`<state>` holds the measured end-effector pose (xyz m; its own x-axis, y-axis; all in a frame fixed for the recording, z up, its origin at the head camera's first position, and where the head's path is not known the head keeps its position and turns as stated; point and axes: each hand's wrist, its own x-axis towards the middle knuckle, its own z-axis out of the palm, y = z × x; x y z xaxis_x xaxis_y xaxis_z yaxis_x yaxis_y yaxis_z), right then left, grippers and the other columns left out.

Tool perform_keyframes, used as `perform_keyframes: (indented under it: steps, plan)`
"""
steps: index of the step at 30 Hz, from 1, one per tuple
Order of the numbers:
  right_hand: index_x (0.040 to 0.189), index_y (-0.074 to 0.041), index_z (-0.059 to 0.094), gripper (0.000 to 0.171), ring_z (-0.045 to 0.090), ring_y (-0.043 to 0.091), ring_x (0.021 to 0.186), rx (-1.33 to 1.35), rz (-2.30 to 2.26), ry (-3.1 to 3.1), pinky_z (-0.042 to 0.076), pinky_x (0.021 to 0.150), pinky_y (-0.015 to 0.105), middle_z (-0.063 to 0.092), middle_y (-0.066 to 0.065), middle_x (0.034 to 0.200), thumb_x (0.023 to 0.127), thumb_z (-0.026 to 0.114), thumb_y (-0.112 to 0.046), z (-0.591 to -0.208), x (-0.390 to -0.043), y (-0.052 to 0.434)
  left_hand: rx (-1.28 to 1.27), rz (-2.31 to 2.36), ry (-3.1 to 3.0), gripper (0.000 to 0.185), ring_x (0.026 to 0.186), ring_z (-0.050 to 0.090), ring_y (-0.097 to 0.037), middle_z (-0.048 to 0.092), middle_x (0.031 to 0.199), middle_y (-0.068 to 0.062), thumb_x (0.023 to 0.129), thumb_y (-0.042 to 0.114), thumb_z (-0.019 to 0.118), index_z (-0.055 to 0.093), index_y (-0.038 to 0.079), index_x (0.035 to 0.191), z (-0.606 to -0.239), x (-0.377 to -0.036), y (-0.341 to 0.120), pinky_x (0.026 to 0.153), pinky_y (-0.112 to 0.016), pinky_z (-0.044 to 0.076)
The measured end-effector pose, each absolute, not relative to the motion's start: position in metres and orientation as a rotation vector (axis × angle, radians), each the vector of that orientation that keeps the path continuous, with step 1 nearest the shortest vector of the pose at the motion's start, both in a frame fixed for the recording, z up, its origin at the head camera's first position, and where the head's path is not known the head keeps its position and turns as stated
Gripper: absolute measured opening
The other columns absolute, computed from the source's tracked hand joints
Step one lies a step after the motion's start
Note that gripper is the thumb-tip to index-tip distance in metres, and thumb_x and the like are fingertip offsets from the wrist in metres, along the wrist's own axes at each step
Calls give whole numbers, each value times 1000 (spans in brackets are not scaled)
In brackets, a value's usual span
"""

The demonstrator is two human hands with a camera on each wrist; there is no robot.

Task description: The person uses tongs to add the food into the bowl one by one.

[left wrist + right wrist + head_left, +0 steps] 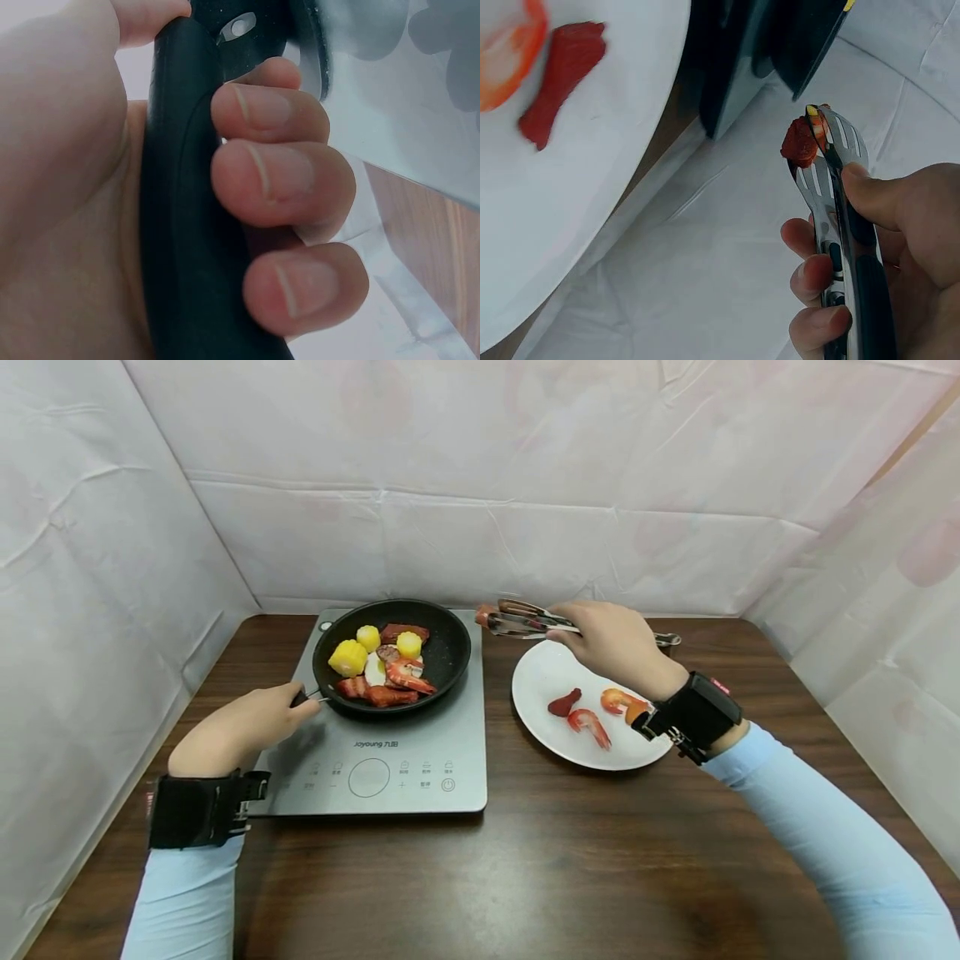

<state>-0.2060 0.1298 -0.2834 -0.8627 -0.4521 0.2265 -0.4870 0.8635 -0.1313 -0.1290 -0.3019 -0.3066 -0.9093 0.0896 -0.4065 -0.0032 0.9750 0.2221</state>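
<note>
My left hand [251, 727] grips the black handle [184, 195] of a frying pan [447, 652], fingers curled round it in the left wrist view. Inside the pan are corn pieces [348, 657], a fried egg [374, 670], a shrimp [408, 676] and several brownish-red meat pieces [390, 696]. Metal tongs [517, 625] are held in my right hand [618, 643], above the far side of a white plate [543, 693]. Between their tips is a small reddish-brown food piece [800, 142], in the gap between pan and plate in the head view.
The pan sits on a silver induction cooker [420, 735] at the left of the dark wooden table [540, 868]. On the plate lie a red drumstick-shaped piece [564, 702] and shrimp [589, 727]. White sheeting [480, 543] closes off the back and sides.
</note>
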Motion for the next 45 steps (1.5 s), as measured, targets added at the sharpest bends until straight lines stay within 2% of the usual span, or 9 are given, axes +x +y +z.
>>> perform_keyframes:
  steps: [6, 13, 21, 25, 32, 33, 37, 40, 45]
  plan:
    - [126, -19, 68, 34, 72, 24, 95, 761, 315, -2827, 54, 65, 45, 74, 1, 113, 100, 64, -40, -283, -212, 99, 58, 324, 2710, 75, 133, 46, -58, 34, 151, -44, 106, 41, 30, 21, -16, 154, -306, -128, -301, 108, -69, 40]
    - [130, -17, 68, 38, 73, 30, 102, 775, 324, -2838, 57, 73, 52, 74, 5, 121, 101, 62, -39, -289, -219, 64, 64, 321, 2710, 75, 130, 51, -57, 36, 149, -44, 106, 41, 30, 21, -17, 154, -307, -128, -302, 106, -68, 42]
    - [133, -16, 67, 37, 73, 28, 97, 729, 252, -2853, 58, 69, 46, 74, 5, 116, 103, 58, -38, -297, -214, 41, 98, 311, 2710, 75, 126, 55, -55, 39, 148, -44, 106, 41, 30, 22, -17, 154, -309, -133, -299, 104, -68, 44]
    - [119, -14, 70, 30, 72, 26, 90, 678, 177, -2863, 57, 69, 45, 73, 5, 103, 103, 59, -37, -298, -209, 35, 110, 305, 2703, 75, 122, 58, -53, 41, 146, -44, 106, 40, 31, 23, -17, 153, -310, -136, -296, 102, -66, 46]
    - [103, -11, 68, 24, 70, 26, 77, 652, 70, -2825, 57, 61, 42, 69, 6, 89, 102, 61, -33, -301, -199, 26, 114, 295, 2689, 77, 132, 49, -57, 35, 150, -44, 106, 42, 29, 20, -17, 154, -310, -139, -297, 107, -68, 42]
    - [102, -10, 68, 24, 70, 26, 78, 643, 62, -2820, 58, 62, 42, 69, 6, 89, 102, 61, -33, -301, -198, 24, 109, 294, 2673, 77, 128, 53, -56, 33, 151, -44, 106, 43, 29, 19, -17, 155, -310, -140, -298, 105, -67, 44]
    - [101, -10, 70, 26, 71, 26, 77, 614, 1, -2803, 58, 62, 42, 70, 5, 91, 101, 62, -35, -304, -195, 15, 105, 283, 2654, 79, 127, 54, -55, 32, 151, -45, 106, 45, 28, 17, -17, 155, -311, -140, -303, 104, -67, 45]
    - [101, -10, 71, 28, 69, 24, 74, 621, -37, -2810, 58, 61, 39, 70, 5, 91, 102, 60, -36, -306, -193, 7, 106, 278, 2666, 79, 134, 45, -59, 32, 150, -45, 106, 45, 29, 20, -18, 153, -315, -139, -307, 108, -69, 40]
    - [101, -10, 72, 28, 68, 22, 71, 643, -36, -2825, 56, 60, 37, 69, 4, 89, 103, 59, -35, -310, -188, -3, 87, 265, 2661, 80, 135, 41, -61, 32, 150, -46, 106, 46, 29, 21, -19, 152, -321, -135, -317, 108, -70, 38]
